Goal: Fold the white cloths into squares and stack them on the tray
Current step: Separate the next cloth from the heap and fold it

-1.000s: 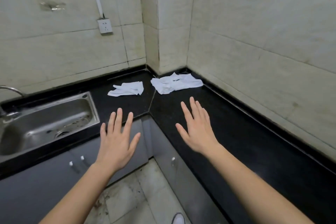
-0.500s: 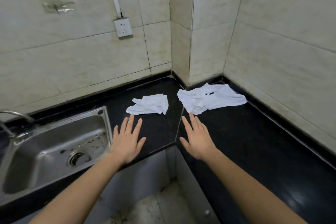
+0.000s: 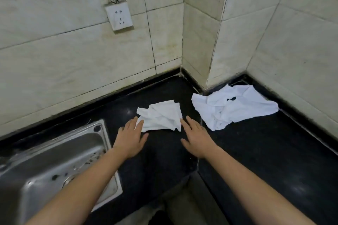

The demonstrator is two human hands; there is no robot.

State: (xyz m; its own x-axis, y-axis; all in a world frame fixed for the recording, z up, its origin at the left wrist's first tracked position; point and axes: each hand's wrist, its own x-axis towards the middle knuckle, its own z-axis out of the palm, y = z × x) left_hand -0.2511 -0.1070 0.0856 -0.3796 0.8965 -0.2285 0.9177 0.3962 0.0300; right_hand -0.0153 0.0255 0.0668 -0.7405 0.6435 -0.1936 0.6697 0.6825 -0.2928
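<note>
While the small crumpled white cloth (image 3: 161, 116) lies at frame centre on the black stone counter (image 3: 256, 151), left hand (image 3: 130, 138) and right hand (image 3: 196, 138) flank it, fingers straight, fingertips at its edges; a larger rumpled white cloth (image 3: 236, 107) sits centre-right.

Bare black counter (image 3: 256, 151) lies open between the left hand (image 3: 129, 138) and right hand (image 3: 197, 137) and across the near right, while the steel sink (image 3: 102, 133) drops away at near left, tiled walls (image 3: 73, 60) and a jutting pillar (image 3: 199, 42) close the far and right sides, and a large crumpled cloth (image 3: 234, 107) fills the far corner.
</note>
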